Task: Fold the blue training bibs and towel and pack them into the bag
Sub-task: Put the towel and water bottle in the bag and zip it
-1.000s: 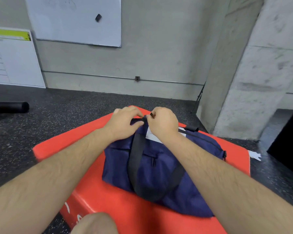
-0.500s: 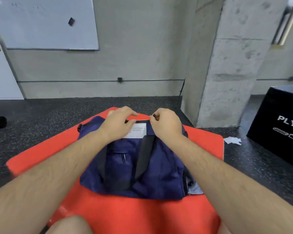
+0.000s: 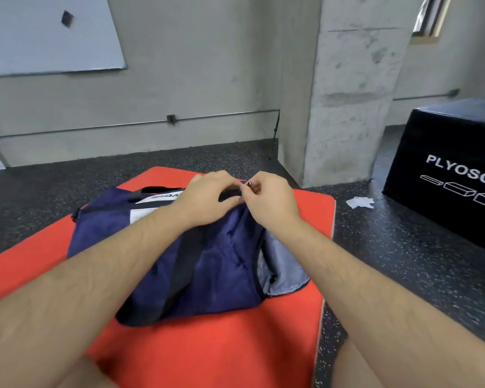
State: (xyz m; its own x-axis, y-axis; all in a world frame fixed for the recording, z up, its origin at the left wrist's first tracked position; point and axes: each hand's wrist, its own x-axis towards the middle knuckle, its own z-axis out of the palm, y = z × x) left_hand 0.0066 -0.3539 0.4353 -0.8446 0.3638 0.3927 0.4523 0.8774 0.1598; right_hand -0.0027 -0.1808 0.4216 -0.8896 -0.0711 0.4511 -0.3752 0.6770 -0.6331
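Observation:
A navy blue duffel bag [image 3: 216, 264] with black straps lies on a red mat [image 3: 221, 348]. Pale grey-blue cloth [image 3: 284, 271] pokes out of its right end. Something white [image 3: 143, 212] shows at the bag's top opening on the left. My left hand [image 3: 207, 198] grips the bag's top edge near its far right side. Right beside it, my right hand [image 3: 269, 197] pinches a small zipper pull [image 3: 249, 184] between thumb and fingers. The two hands nearly touch.
The red mat sits on dark speckled floor [image 3: 403, 247]. A black plyo box [image 3: 454, 161] stands to the right, with a scrap of white paper [image 3: 360, 202] on the floor near it. A concrete pillar [image 3: 347, 107] rises behind the mat. A whiteboard [image 3: 45, 35] hangs at upper left.
The view has swung right across the frames. Both hands have travelled along the bag's top edge toward its right end, staying close together, and more white shows at the left.

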